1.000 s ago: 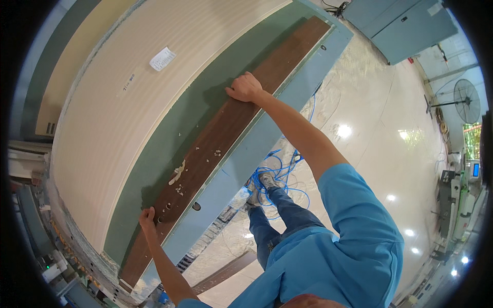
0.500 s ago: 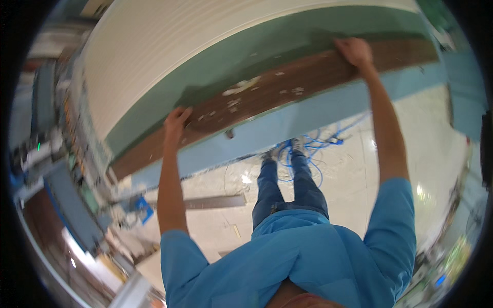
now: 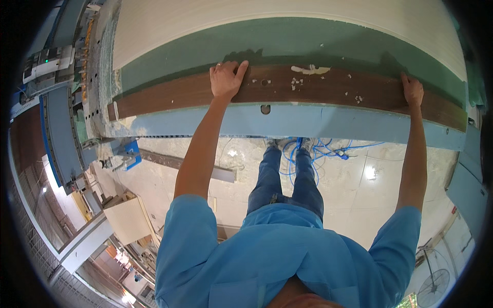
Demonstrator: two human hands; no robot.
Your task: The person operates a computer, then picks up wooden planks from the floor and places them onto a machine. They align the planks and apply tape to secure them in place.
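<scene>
A long brown wood-grain board (image 3: 190, 97) lies along the near side of a bed with a green surface (image 3: 328, 43). White flakes and a pale, torn-looking patch (image 3: 310, 69) are scattered on the board. My left hand (image 3: 226, 79) rests palm down on its left part, fingers bent over the far edge and thumb out to the right. Near the right end, my right hand (image 3: 412, 91) has its fingers curled at the same far edge. The undersides of both hands are hidden. A pale ribbed panel (image 3: 287, 7) lies beyond the green strip.
The bed's light blue front edge (image 3: 308, 120) has a round hole. Blue hoses (image 3: 328, 150) lie tangled on the floor by my feet. A long flat strip (image 3: 221, 173) lies on the floor at left. Machine parts (image 3: 49, 64) stand far left, a fan (image 3: 434, 287) lower right.
My view has turned, so the board now runs more level across the picture. Both hands remain at the board's far edge, with about the same spread between them.
</scene>
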